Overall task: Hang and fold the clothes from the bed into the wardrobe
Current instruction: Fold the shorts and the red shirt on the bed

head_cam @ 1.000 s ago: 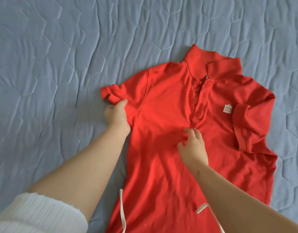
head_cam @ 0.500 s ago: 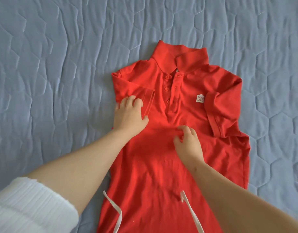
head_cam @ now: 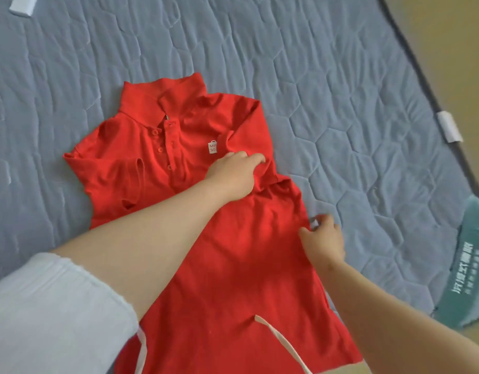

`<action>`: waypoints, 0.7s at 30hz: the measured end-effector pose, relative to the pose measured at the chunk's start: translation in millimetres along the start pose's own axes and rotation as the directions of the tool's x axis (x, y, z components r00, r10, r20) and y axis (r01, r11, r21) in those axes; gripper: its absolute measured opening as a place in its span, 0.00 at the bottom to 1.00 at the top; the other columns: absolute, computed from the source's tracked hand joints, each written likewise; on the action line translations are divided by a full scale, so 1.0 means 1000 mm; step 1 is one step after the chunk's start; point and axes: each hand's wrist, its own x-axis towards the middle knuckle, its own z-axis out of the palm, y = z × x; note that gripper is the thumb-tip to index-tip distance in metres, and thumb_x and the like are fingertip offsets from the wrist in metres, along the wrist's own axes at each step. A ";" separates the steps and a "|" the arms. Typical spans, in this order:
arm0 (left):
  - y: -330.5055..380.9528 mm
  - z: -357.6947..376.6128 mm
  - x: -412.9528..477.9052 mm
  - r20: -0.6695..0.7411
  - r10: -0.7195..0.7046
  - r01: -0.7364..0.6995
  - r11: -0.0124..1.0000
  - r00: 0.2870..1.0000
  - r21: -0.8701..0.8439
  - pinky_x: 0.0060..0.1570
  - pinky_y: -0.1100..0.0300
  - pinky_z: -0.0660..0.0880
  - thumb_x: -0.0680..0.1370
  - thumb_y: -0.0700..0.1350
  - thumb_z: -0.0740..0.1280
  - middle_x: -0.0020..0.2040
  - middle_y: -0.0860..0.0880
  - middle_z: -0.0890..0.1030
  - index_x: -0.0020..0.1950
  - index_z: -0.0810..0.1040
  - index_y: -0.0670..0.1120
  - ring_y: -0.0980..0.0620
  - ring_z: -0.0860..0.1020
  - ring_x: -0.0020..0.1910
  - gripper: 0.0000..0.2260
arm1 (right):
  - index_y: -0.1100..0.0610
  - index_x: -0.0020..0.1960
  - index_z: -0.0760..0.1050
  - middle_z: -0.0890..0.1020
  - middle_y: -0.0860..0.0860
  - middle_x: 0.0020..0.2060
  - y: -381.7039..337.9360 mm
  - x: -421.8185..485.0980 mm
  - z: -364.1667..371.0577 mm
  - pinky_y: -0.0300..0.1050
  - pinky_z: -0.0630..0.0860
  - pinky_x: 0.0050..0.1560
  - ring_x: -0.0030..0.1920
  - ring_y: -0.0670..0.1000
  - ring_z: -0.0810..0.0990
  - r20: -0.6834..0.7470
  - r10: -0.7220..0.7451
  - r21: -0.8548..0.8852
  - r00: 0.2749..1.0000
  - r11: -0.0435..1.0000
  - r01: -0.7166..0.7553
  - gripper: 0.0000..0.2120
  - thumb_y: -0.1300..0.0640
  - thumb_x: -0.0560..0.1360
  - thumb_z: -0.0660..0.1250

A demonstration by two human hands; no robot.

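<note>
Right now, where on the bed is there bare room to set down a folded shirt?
Bare quilt lies beyond the collar, between the shirt and the bed's edge, and left of the shirt. Crowded where the left hand and right hand grip the shirt.

The red polo shirt (head_cam: pixel 233 252) is matt knitted cloth, lying on a grey-blue quilted, stitched fabric bedspread (head_cam: pixel 327 90).

1 red polo shirt (head_cam: pixel 246 252); 2 hands: L hand (head_cam: pixel 233 175), R hand (head_cam: pixel 324 240); 2 wht straps (head_cam: pixel 279 339); 1 quilt (head_cam: pixel 327 76).
</note>
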 end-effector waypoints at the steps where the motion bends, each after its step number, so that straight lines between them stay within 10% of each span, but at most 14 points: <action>1: 0.011 0.004 0.006 0.008 0.008 -0.008 1.000 1.000 0.015 0.57 0.50 0.68 0.78 0.42 0.56 0.64 0.43 0.72 0.71 0.63 0.54 0.42 0.69 0.63 0.21 | 0.56 0.63 0.69 0.73 0.58 0.59 0.011 0.001 0.000 0.54 0.69 0.61 0.60 0.60 0.73 0.040 -0.003 0.025 0.999 1.000 0.002 0.20 0.55 0.71 0.64; 5: 0.040 0.029 0.023 0.208 -0.158 0.152 0.987 0.965 0.047 0.63 0.48 0.64 0.80 0.56 0.51 0.70 0.41 0.68 0.75 0.52 0.56 0.38 0.66 0.67 0.24 | 0.53 0.55 0.70 0.76 0.49 0.47 0.043 0.001 0.003 0.46 0.71 0.50 0.47 0.53 0.75 0.167 -0.014 0.122 0.986 0.993 -0.006 0.14 0.53 0.71 0.67; 9: 0.045 0.034 0.035 0.269 -0.243 0.234 0.970 0.932 0.066 0.66 0.49 0.62 0.81 0.58 0.47 0.71 0.41 0.67 0.70 0.65 0.51 0.39 0.65 0.68 0.22 | 0.53 0.46 0.72 0.75 0.47 0.40 0.054 0.009 0.004 0.41 0.64 0.36 0.40 0.48 0.72 0.235 -0.081 0.139 0.969 0.989 0.049 0.06 0.54 0.71 0.68; 16: 0.021 0.009 0.010 -0.016 -0.342 0.331 0.918 0.939 -0.217 0.51 0.55 0.70 0.79 0.54 0.59 0.55 0.40 0.80 0.51 0.80 0.42 0.39 0.75 0.58 0.18 | 0.51 0.39 0.71 0.73 0.45 0.32 0.048 -0.022 0.012 0.34 0.65 0.30 0.35 0.47 0.73 0.179 -0.171 0.215 0.969 0.968 0.131 0.07 0.60 0.71 0.67; 21: -0.032 -0.005 -0.036 -0.140 -0.431 0.331 0.830 0.891 -0.448 0.40 0.63 0.65 0.71 0.44 0.72 0.48 0.46 0.81 0.33 0.71 0.49 0.47 0.77 0.47 0.11 | 0.51 0.49 0.77 0.77 0.45 0.37 0.015 -0.077 0.043 0.36 0.64 0.37 0.40 0.45 0.75 0.274 -0.328 0.205 0.904 0.938 0.279 0.06 0.59 0.74 0.65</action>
